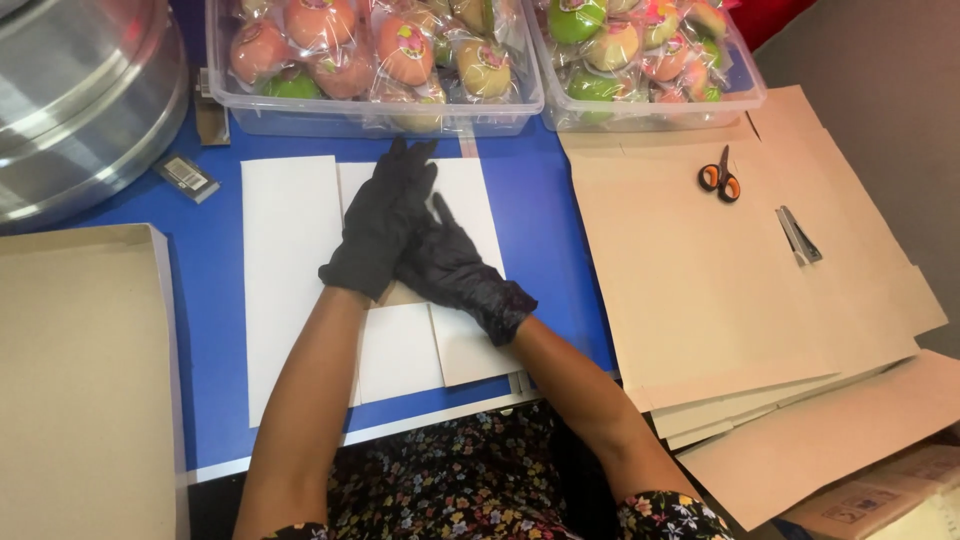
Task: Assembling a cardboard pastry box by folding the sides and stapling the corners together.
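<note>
Both my hands wear black gloves and lie flat on a white cardboard sheet [290,260] spread on the blue table [545,230]. My left hand [385,215] presses down with fingers stretched toward the far edge. My right hand [450,265] rests partly under it, fingers extended, on a folded flap of the sheet [470,345]. Neither hand grips anything.
Two clear plastic tubs [330,115] [650,110] of wrapped apples stand at the back. Brown cardboard sheets [700,290] are stacked at the right, with orange-handled scissors [719,178] and a metal clip [798,237] on them. Another brown sheet [80,380] lies left; a large metal pot [70,100] is at the far left.
</note>
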